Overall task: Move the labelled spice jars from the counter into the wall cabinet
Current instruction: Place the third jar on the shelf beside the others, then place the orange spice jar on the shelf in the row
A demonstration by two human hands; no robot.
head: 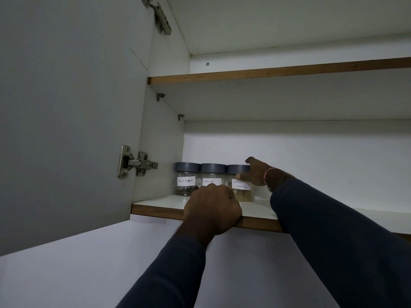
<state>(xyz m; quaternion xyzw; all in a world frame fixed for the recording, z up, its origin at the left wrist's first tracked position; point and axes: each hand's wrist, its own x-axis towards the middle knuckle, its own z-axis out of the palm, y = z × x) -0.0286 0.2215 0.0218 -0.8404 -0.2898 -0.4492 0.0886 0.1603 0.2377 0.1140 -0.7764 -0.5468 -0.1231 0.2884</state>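
Three jars point(212, 180) on the shelf point(160, 202), right hand point(255, 172) gripping one

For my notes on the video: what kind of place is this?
Most likely a home kitchen: an open wall cabinet with shelves, holding lidded jars labelled Black Pepper, Coriander and Garam Masala.

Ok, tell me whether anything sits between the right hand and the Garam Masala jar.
Nothing visible does. The right hand is already on the Garam Masala jar, fingers at its lid, on the lower shelf beside the Coriander jar.
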